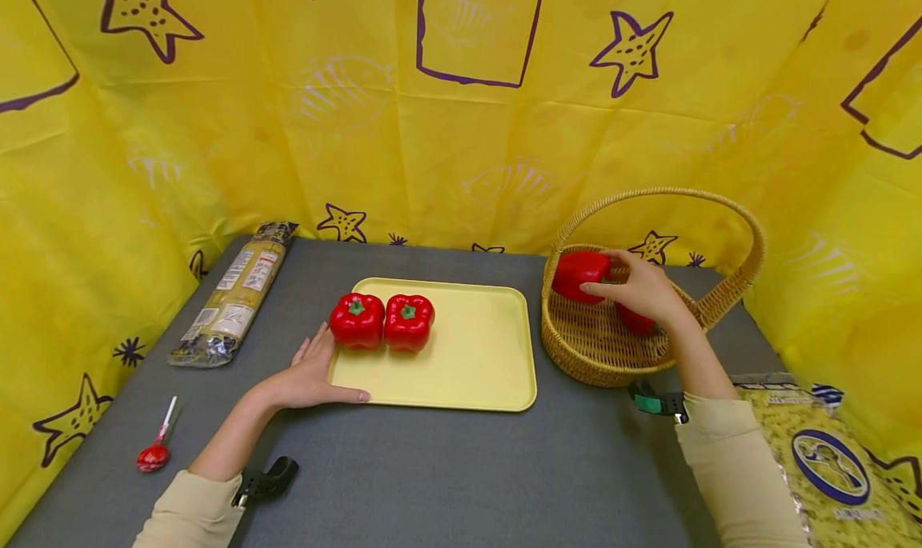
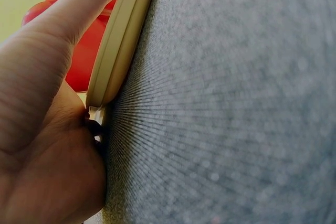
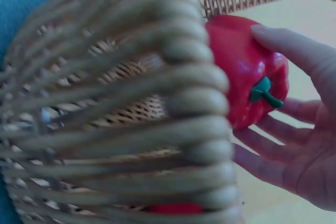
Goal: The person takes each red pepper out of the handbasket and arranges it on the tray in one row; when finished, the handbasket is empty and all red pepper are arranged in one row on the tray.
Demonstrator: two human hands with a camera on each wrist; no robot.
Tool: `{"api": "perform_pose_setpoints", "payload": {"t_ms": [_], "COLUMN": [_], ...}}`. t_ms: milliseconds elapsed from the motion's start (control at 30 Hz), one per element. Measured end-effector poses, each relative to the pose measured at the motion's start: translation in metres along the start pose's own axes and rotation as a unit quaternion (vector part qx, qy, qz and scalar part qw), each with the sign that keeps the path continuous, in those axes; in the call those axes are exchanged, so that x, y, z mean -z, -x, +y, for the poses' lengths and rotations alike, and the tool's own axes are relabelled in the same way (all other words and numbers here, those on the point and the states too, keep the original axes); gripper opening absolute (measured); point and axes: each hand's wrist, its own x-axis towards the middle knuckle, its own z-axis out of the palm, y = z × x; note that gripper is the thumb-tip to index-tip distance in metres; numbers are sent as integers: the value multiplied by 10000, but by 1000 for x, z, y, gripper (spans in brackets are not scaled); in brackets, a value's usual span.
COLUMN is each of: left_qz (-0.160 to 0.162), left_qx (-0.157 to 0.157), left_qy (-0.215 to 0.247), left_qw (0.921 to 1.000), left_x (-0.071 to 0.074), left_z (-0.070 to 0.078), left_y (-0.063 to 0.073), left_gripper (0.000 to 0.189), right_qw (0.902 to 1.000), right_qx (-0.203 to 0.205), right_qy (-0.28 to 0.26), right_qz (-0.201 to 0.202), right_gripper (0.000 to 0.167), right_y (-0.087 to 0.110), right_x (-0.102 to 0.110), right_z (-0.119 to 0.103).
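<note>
My right hand [image 1: 647, 290] holds a red bell pepper [image 1: 576, 274] with a green stem, thumb on one side and fingers on the other, at the upper left inside the wicker basket [image 1: 576, 366]. Another red bell pepper [image 1: 634, 322] lies in the basket, partly behind that hand. My left hand [image 1: 306, 378] rests at the near left corner of the pale yellow tray [image 1: 483, 348], fingers straight along its left side and thumb at the near rim. Two more red bell peppers, one at the tray's left edge [image 1: 356, 324] and one beside it [image 1: 409, 326], sit stem up.
The basket's tall handle [image 1: 666, 192] arches over it. A long pack of noodles [image 1: 241, 292] lies at the back left, and a red lollipop [image 1: 154, 455] is nearer on the left. A yellow printed bag [image 1: 814, 452] lies at the right. Yellow patterned cloth [image 1: 461, 132] encloses the grey table.
</note>
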Motion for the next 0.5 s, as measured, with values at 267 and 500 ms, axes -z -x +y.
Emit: {"api": "perform_pose_setpoints", "payload": {"t_ms": [267,500], "left_qz": [-2,12], "left_qx": [12,26], "left_qy": [-2,3], "left_qw": [10000,10000], "left_x": [-1,-1], "left_z": [0,-1], "left_y": [0,0], "left_gripper": [122,122], "right_qw": [9960,9907], "right_qx": [-56,-410], "right_qy": [-791,-1082], "right_qz": [401,711], "right_gripper": [87,88], "right_y": [13,27], "right_x": [-12,-18], "right_z": [4,0]}}
